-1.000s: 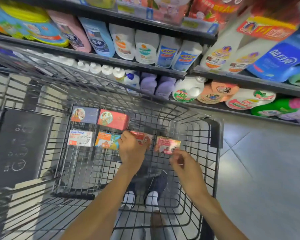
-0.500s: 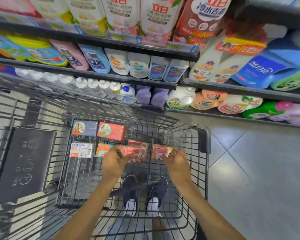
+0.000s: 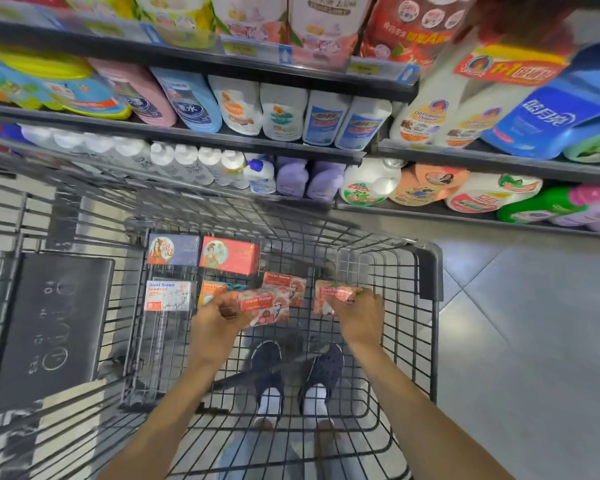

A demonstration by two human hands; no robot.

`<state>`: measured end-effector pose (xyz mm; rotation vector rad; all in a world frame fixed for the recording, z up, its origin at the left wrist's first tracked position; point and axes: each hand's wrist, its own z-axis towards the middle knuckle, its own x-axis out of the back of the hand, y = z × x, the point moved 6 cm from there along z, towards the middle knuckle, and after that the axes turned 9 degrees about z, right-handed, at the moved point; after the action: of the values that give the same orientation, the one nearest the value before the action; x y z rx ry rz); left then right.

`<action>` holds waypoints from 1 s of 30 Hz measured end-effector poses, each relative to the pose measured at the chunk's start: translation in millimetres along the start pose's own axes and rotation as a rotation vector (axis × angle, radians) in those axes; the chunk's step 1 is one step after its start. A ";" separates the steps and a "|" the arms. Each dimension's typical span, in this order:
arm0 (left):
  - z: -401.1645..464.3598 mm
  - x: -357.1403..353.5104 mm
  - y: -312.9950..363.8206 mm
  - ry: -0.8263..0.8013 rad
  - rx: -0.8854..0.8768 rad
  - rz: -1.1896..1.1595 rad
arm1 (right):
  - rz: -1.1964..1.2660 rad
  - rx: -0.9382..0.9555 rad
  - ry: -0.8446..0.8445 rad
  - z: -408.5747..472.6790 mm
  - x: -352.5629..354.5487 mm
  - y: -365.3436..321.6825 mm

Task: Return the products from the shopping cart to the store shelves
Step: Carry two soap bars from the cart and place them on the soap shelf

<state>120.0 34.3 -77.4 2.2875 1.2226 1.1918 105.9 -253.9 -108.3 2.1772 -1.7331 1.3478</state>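
Observation:
Inside the black wire shopping cart (image 3: pixel 430 271), my left hand (image 3: pixel 219 315) grips a pink Goat Soap box (image 3: pixel 265 304), lifted slightly off the cart floor. My right hand (image 3: pixel 359 318) holds a second pink soap box (image 3: pixel 329 297) by its right end. A third pink Goat Soap box (image 3: pixel 286 284) lies between them on the cart floor. Further left lie a white Goat Soap box (image 3: pixel 168 295) and an orange box (image 3: pixel 211 289), partly hidden by my left hand. At the cart's far end sit a dark blue box (image 3: pixel 173 250) and a red box (image 3: pixel 230 254).
Store shelves (image 3: pixel 201 138) packed with detergent and cleaner bottles rise just beyond the cart. A second cart with a dark flap (image 3: pixel 49 327) stands at the left. Grey tiled floor (image 3: pixel 534 341) lies to the right. My feet show through the cart bottom.
My left hand has lifted a pink soap box off the cart floor, and my right hand has closed on another. The view has tilted up toward the shelves.

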 end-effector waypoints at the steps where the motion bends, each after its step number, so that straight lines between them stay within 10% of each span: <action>1: -1.4 1.5 3.0 -0.003 0.003 -0.005 | 0.005 0.012 0.006 -2.2 2.7 -1.9; 15: -33.7 39.7 75.6 -0.072 -0.098 -0.051 | 0.259 0.188 -0.080 -67.2 75.5 -39.5; 30: -200.4 121.3 328.1 -0.185 -0.524 -0.030 | 0.715 0.408 0.053 -223.6 366.0 -102.7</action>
<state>182.4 -91.3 300.6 1.9266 0.7610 1.1001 55.4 -379.6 311.3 1.6772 -2.5345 2.0292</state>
